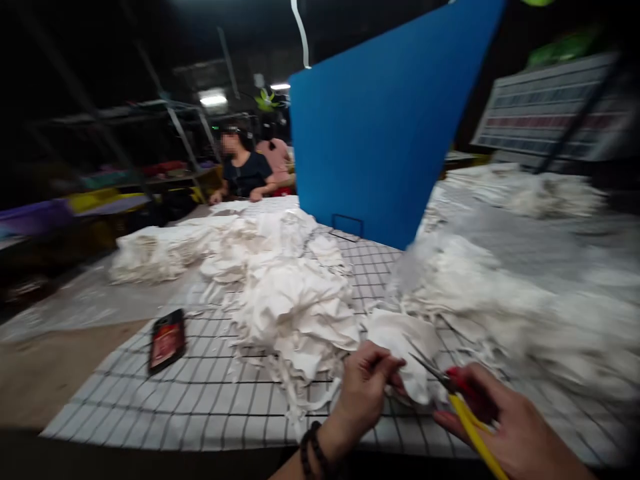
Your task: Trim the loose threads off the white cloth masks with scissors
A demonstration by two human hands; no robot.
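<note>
Your left hand (367,387) pinches a white cloth piece (410,350) at the table's near edge, beside the cloth pile (295,307). Your right hand (505,427) grips yellow-handled snips (457,400), blades at the cloth.

White cloth pieces (295,307) lie on a black-and-white checked sheet (200,400), beside yellow-and-red scissors (463,407) and a blue board (380,127).

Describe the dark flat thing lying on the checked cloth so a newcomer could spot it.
Start at the tall blue board and come down past the white fabric heap. Left of that heap lies a phone-like slab, the only dark, red-faced item there.
</note>
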